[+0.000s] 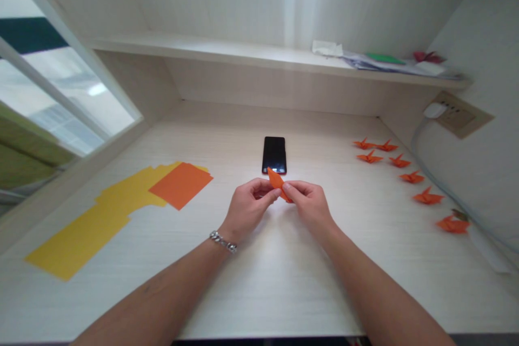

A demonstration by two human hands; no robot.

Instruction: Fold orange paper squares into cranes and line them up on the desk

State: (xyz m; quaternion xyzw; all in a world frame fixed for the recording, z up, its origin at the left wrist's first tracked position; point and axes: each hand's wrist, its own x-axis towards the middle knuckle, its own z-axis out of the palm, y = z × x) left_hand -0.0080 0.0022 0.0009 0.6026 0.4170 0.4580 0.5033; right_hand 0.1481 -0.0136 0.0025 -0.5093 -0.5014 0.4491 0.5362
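Observation:
Between my hands, just in front of the phone, is a folded orange paper (277,179), narrow and pointed at its upper end. My left hand (252,204) pinches its lower left side between thumb and fingers. Thumb and bent forefinger of my right hand (308,201) grip its right side. The fingers cover much of the lower part, so its full shape is hidden. A black phone (274,153) lies flat just beyond the paper's tip. A chain bracelet (223,241) is on my left wrist.
Orange paper sheets (181,185) lie over fanned yellow sheets (81,238) on the left. Several folded orange paper cranes (428,196) line the right side, near a white cable (441,189) running from a wall socket (460,114). A shelf (243,55) with papers crosses the back.

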